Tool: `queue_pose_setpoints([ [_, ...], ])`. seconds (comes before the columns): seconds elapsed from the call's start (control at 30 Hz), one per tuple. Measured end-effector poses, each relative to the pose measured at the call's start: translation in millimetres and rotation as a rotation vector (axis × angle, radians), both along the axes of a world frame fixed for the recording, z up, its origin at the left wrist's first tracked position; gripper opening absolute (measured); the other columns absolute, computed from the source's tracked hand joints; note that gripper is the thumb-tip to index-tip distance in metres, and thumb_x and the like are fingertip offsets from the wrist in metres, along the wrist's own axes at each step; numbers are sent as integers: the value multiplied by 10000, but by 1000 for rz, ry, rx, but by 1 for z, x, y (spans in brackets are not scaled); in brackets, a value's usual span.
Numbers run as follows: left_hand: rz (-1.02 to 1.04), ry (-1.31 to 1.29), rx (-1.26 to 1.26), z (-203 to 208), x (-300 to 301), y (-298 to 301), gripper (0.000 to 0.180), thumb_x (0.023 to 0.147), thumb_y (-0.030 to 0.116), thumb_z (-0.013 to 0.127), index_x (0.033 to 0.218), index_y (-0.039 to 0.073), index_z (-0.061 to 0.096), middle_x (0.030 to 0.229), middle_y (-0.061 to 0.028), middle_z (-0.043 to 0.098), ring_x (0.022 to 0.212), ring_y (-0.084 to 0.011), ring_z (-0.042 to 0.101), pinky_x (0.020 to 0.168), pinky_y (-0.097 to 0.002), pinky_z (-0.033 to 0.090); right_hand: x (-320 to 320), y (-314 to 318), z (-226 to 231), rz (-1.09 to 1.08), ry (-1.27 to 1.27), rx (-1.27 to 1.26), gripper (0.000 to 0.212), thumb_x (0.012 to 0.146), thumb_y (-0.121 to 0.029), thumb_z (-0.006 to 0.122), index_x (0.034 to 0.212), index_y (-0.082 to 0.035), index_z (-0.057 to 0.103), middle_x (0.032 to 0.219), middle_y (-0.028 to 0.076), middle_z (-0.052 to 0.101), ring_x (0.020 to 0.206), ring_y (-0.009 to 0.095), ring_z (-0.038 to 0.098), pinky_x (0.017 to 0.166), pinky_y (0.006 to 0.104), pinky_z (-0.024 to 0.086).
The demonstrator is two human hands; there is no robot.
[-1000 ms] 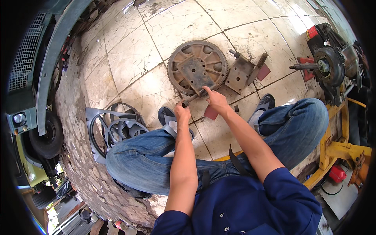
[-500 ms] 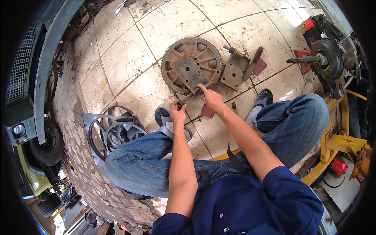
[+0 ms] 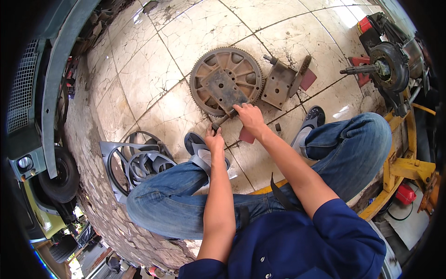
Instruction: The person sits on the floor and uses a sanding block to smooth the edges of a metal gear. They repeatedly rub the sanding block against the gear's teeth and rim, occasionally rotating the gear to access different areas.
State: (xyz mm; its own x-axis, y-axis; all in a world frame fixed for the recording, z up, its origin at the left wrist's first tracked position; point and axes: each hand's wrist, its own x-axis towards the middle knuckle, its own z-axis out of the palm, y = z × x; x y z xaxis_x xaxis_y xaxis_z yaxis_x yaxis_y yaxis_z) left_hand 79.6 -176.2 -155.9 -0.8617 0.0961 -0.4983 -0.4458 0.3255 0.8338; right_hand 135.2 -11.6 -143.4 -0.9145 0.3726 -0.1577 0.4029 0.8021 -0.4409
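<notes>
A flat, dark metal bracket plate (image 3: 222, 87) with several holes lies on a large toothed flywheel (image 3: 197, 83) on the tiled floor. A short metal rod (image 3: 225, 121) sticks out at the plate's near edge, with a dark, thick end. My left hand (image 3: 214, 139) is closed on that end, fingertips pinching it from the near side. My right hand (image 3: 251, 118) is closed at the plate's near corner, its fingers curled over the edge beside the rod. Its palm side is hidden.
A second bracket plate (image 3: 278, 88), a brush (image 3: 301, 76) and reddish sandpaper (image 3: 308, 80) lie right of the flywheel. Another sandpaper piece (image 3: 246, 135) is under my right wrist. A grey fan shroud (image 3: 116, 160) stands left; a hub assembly (image 3: 388, 67) and yellow frame (image 3: 409, 169) are at right.
My right hand's index finger, stretched along the plate's edge before, is now curled in with the others. My left hand has shifted slightly right and down with the rod's end.
</notes>
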Motion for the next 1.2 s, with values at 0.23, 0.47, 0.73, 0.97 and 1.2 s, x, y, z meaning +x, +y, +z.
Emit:
queue_pose_setpoints([
  [0.23, 117, -13, 8, 7, 7, 18, 495, 944, 1, 578, 1413, -54, 430, 1293, -171, 598, 1128, -196, 591, 947, -279, 443, -9, 31, -2, 235, 97, 148, 288, 799, -215, 699, 1083, -185, 670, 1099, 31, 564, 1119, 234, 524, 888, 378, 465],
  [0.47, 74, 89, -65, -1, 11, 17, 514, 940, -18, 568, 1425, -70, 401, 1296, -195, 594, 1151, -223, 593, 950, -291, 452, -8, 31, -7, 216, 154, 15, 363, 742, -280, 785, 1070, -172, 670, 1108, 34, 555, 1115, 241, 521, 904, 384, 463],
  [0.73, 43, 250, -300, -11, 15, 24, 539, 913, 45, 636, 1394, -87, 432, 1222, -255, 629, 1089, -255, 643, 918, -318, 479, -10, 31, -6, 209, 115, -63, 327, 746, -242, 779, 1035, -144, 662, 1083, 31, 544, 1087, 230, 528, 894, 375, 459],
  [0.97, 54, 254, -503, 11, 16, 38, 496, 879, 93, 690, 1321, -66, 533, 1081, -270, 684, 962, -294, 694, 841, -353, 511, -12, 33, -4, 209, 109, -82, 324, 743, -238, 780, 1027, -140, 660, 1082, 31, 547, 1087, 227, 536, 894, 377, 461],
  [1.2, -9, 405, -578, 23, 22, 46, 463, 870, 71, 666, 1303, -51, 555, 1188, -261, 643, 1103, -363, 637, 919, -378, 485, -14, 32, 1, 209, 99, -77, 319, 740, -248, 782, 1012, -134, 661, 1070, 36, 556, 1078, 227, 552, 877, 382, 476],
])
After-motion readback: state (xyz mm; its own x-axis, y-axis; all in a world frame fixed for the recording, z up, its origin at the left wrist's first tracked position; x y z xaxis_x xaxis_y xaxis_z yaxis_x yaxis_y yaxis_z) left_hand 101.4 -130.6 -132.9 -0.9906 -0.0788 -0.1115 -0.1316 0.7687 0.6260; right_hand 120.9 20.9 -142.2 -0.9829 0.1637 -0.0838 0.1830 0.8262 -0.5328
